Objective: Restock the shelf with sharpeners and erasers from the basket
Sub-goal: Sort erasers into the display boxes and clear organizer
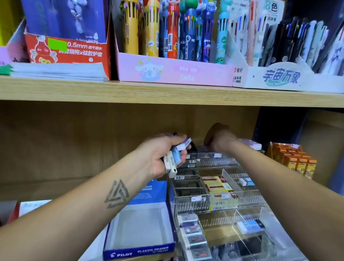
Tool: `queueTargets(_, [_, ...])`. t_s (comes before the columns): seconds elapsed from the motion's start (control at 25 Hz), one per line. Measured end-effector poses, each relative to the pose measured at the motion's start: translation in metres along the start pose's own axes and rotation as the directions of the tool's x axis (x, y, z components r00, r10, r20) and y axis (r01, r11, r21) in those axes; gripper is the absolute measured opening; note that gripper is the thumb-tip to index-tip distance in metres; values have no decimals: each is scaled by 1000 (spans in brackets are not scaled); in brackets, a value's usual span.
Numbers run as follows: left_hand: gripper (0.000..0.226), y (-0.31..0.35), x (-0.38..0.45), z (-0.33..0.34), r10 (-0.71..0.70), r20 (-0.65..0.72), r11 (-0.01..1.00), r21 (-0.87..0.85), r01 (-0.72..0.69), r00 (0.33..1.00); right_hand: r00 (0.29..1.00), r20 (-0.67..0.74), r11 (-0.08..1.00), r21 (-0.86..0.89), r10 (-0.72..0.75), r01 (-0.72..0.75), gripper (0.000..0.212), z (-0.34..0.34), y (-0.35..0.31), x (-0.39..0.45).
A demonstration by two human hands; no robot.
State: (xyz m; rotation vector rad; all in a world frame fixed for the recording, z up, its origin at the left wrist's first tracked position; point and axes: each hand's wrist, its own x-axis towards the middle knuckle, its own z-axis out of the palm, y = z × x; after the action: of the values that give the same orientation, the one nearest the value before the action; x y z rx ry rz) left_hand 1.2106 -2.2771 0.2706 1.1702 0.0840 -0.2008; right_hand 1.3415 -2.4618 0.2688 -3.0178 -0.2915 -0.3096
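Observation:
My left hand (158, 153) grips a bundle of several erasers (175, 158) in white and pale blue sleeves, held just left of the clear acrylic tiered organizer (229, 200) on the lower shelf. My right hand (218, 137) reaches into the organizer's back top row, fingers turned down and hidden behind the hand, so what it holds is unclear. The organizer's compartments hold erasers: one white-and-blue eraser (246, 181) in the middle tier, another (250, 225) lower down, and a column of wrapped erasers (194, 236) at the front left. The basket is out of view.
An empty blue Pilot eraser box (138, 250) sits left of the organizer. Orange boxes (295, 160) stand at the right. The upper shelf board (170, 97) hangs low over my hands, carrying trays of novelty pens (165, 25).

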Motion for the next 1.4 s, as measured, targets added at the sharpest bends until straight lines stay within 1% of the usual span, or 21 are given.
queueTargets(0.04, [13, 0, 2, -2, 28, -20, 999, 19, -27, 999, 1000, -2, 1000, -3, -5, 5, 24, 1, -4, -2])
queueTargets(0.12, [37, -3, 6, -7, 86, -60, 994, 68, -82, 994, 1000, 15, 1000, -19, -1, 2, 20, 1, -10, -7])
queueTargets(0.16, [43, -4, 7, -8, 111, -70, 991, 78, -105, 991, 1000, 26, 1000, -19, -1, 1, 16, 0, -9, -9])
queueTargets(0.28, [34, -7, 0, -9, 155, -88, 983, 108, -145, 984, 998, 53, 998, 55, 35, -38, 9, -15, -14, -25])
queueTargets(0.32, [32, -7, -4, -8, 162, -83, 981, 122, -151, 983, 999, 9, 990, 131, 50, -51, 10, -21, -17, -32])
queueTargets(0.36, [29, -7, -7, -8, 166, -77, 979, 132, -155, 983, 998, -29, 954, 296, 49, -38, 10, -26, -19, -40])
queueTargets(0.4, [27, -8, -11, -7, 167, -71, 978, 135, -157, 983, 1000, -14, 846, 533, 9, 0, 11, -31, -21, -51])
queueTargets(0.44, [26, -9, -13, -7, 167, -64, 978, 138, -157, 984, 993, 68, 645, 764, -96, 10, 20, -38, -24, -66])
queueTargets(0.48, [26, -10, -16, -6, 165, -61, 978, 141, -155, 984, 959, 152, 434, 900, -241, -34, 29, -41, -26, -80])
queueTargets(0.52, [26, -11, -17, -5, 161, -62, 978, 147, -151, 985, 919, 183, 336, 940, -350, -59, 35, -42, -28, -91])
queueTargets(0.56, [25, -12, -20, -4, 157, -60, 977, 154, -146, 986, 898, 174, 326, 945, -405, -36, 38, -41, -29, -100])
queueTargets(0.6, [21, -14, -23, -2, 149, -49, 977, 164, -139, 988, 898, 136, 356, 934, -417, 24, 38, -40, -29, -107])
queueTargets(0.68, [17, -20, -31, 5, 110, -7, 974, 198, -106, 994, 926, 66, 409, 907, -372, 100, 35, -38, -26, -121])
queueTargets(0.88, [23, -39, -46, 7, -40, 28, 932, 362, 27, 999, 973, 54, 537, 840, -225, 78, 24, -34, 8, -176])
queueTargets(0.96, [24, -44, -55, 5, -92, 22, 930, 360, 79, 995, 973, 101, 590, 806, -209, 43, 19, -29, 12, -201])
queueTargets(1.0, [20, -46, -60, 4, -121, 22, 938, 331, 107, 992, 966, 129, 673, 738, -223, 56, 15, -23, 12, -210])
queueTargets(1.08, [12, -51, -68, 3, -185, 40, 949, 266, 168, 982, 951, 161, 855, 496, -263, 152, 9, -7, 8, -218])
queueTargets(1.12, [13, -54, -71, 3, -214, 45, 950, 244, 197, 976, 944, 162, 904, 373, -286, 210, 8, 1, 4, -218])
queueTargets(1.24, [22, -63, -77, -2, -247, 57, 945, 234, 227, 967, 926, 163, 937, 133, -341, 322, 10, 22, -9, -214])
queueTargets(1.32, [21, -68, -84, -5, -258, 84, 941, 246, 231, 962, 931, 169, 946, 77, -323, 315, 11, 38, -13, -209])
queueTargets(1.4, [19, -72, -89, -11, -277, 114, 937, 252, 242, 954, 943, 132, 952, 23, -305, 305, 11, 50, -15, -208])
